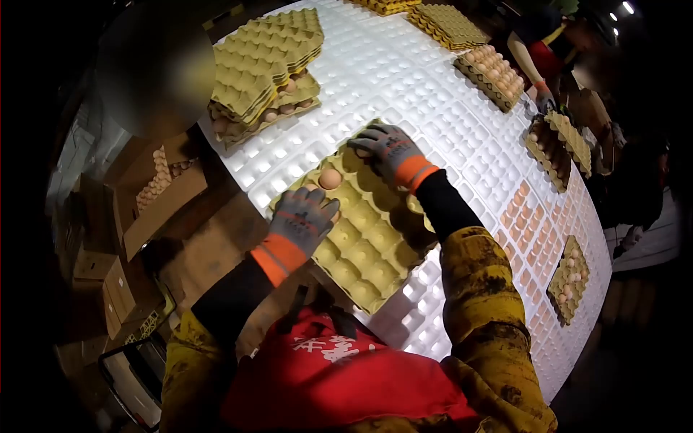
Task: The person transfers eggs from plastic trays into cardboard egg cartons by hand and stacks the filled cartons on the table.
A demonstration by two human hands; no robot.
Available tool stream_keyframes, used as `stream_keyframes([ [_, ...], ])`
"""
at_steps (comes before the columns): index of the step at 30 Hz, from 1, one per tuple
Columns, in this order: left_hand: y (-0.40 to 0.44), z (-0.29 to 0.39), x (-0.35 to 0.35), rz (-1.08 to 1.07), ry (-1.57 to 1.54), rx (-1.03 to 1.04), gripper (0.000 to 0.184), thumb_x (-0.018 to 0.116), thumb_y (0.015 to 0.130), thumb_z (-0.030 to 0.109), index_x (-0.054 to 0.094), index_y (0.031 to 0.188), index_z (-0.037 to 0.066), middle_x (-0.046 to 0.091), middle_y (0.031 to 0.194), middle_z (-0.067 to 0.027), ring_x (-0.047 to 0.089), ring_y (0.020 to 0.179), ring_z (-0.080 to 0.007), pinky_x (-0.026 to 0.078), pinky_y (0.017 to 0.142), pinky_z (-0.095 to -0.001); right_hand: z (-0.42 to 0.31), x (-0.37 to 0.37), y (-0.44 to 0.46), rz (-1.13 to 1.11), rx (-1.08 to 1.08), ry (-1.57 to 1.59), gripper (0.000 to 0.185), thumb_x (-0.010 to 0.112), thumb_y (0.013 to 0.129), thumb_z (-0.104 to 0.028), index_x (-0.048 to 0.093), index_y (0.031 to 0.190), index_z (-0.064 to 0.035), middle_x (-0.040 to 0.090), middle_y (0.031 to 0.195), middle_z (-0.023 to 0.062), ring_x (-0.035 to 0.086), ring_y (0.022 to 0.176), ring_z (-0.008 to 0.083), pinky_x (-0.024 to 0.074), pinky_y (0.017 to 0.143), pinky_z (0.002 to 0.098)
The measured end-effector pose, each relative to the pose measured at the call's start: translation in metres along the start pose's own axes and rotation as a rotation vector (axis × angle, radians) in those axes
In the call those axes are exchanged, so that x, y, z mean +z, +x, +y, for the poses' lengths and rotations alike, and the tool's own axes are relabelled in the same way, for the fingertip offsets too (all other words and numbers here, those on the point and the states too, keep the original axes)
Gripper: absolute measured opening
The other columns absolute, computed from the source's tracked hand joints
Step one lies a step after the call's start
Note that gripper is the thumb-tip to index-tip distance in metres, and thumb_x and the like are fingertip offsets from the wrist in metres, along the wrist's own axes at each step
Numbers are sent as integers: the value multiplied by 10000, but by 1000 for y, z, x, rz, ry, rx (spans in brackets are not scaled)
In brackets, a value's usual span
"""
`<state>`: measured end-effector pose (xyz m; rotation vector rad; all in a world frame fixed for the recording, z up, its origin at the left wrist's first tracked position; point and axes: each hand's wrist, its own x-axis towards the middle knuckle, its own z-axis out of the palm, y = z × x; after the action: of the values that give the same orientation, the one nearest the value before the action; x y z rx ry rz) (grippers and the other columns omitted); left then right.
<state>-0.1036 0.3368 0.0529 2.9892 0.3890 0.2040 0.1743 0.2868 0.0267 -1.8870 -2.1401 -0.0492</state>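
A yellow-green egg tray lies in front of me, most of its cups bare. My left hand, in a grey glove with an orange cuff, is closed over the tray's left corner, and parts of eggs show at its fingertips. Just beyond those fingers one brown egg sits in a cup. My right hand, gloved the same way, curls its fingers down at the tray's far end. What lies under the right fingers is hidden.
Stacked trays with eggs beneath stand at the far left of the lit white table. A carton of eggs is at left. Egg-filled trays line the right side, where another person's gloved hand is near an open tray.
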Motion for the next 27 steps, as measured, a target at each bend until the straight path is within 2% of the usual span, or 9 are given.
stream_keyframes([
  [7, 11, -28, 6, -37, -481, 32, 266, 704, 825, 245, 645, 1049, 117, 640, 950, -125, 642, 907, -290, 515, 791, -396, -46, -35, -25, 355, 737, 1768, 416, 602, 896, -93, 570, 1308, -44, 636, 1089, 87, 637, 1017, 192, 531, 906, 349],
  [11, -18, -63, -19, 110, -1728, -552, 360, 683, 871, 92, 605, 1212, 5, 651, 1028, -48, 668, 930, -165, 562, 776, -316, -87, -35, 0, 1, 242, 514, 412, 734, 813, -176, 668, 1217, -132, 618, 1170, 126, 630, 1060, 307, 516, 916, 382],
  [13, -27, -65, -21, 375, -1818, -449, 339, 658, 888, 68, 599, 1215, 1, 653, 1036, -63, 656, 940, -171, 546, 790, -280, -94, -15, 9, -101, 82, -10, 434, 747, 800, -204, 667, 1222, -143, 607, 1186, 118, 626, 1060, 321, 525, 864, 409],
  [16, -40, -76, -26, 83, -1589, -546, 341, 678, 881, 62, 605, 1208, -2, 632, 1136, -65, 636, 1034, -186, 548, 845, -319, -98, -26, 11, -111, 301, 252, 462, 764, 777, -239, 665, 1214, -129, 635, 1121, 106, 647, 996, 324, 536, 826, 417],
  [21, -47, -40, 1, -22, 24, 238, 345, 671, 874, 212, 640, 1214, 162, 589, 1219, -127, 633, 1043, -323, 559, 793, -404, -87, -43, -25, 111, 692, 1506, 508, 737, 836, -160, 602, 1317, -69, 651, 1176, 39, 661, 955, 143, 552, 779, 302],
  [22, -61, -40, 70, 110, -902, -13, 343, 675, 869, 217, 640, 1208, 176, 577, 1228, -125, 629, 1040, -325, 560, 785, -413, -86, -38, -24, 109, 648, 1497, 534, 730, 851, -173, 577, 1352, -69, 655, 1181, 55, 651, 1010, 147, 554, 835, 303],
  [24, -47, -48, 72, 33, -935, 24, 331, 682, 860, 205, 641, 1187, 174, 580, 1200, -121, 629, 1010, -324, 559, 773, -425, -86, -34, -12, -32, 394, 1071, 532, 755, 824, -184, 612, 1327, -87, 634, 1233, 77, 633, 1081, 193, 541, 908, 358],
  [25, -40, -46, 10, -71, -17, 229, 320, 685, 856, 188, 641, 1172, 158, 595, 1164, -119, 634, 982, -321, 557, 768, -427, -91, -17, -3, 80, 116, 892, 491, 753, 813, -214, 641, 1281, -115, 617, 1267, 106, 616, 1146, 261, 507, 979, 393],
  [27, -38, -58, -5, -4, -357, 219, 336, 715, 834, 172, 637, 1157, 117, 627, 1074, -127, 639, 932, -318, 550, 785, -417, -115, -27, 17, -39, 38, 451, 436, 716, 770, -235, 662, 1199, -184, 589, 1261, 190, 653, 1021, 378, 556, 843, 448],
])
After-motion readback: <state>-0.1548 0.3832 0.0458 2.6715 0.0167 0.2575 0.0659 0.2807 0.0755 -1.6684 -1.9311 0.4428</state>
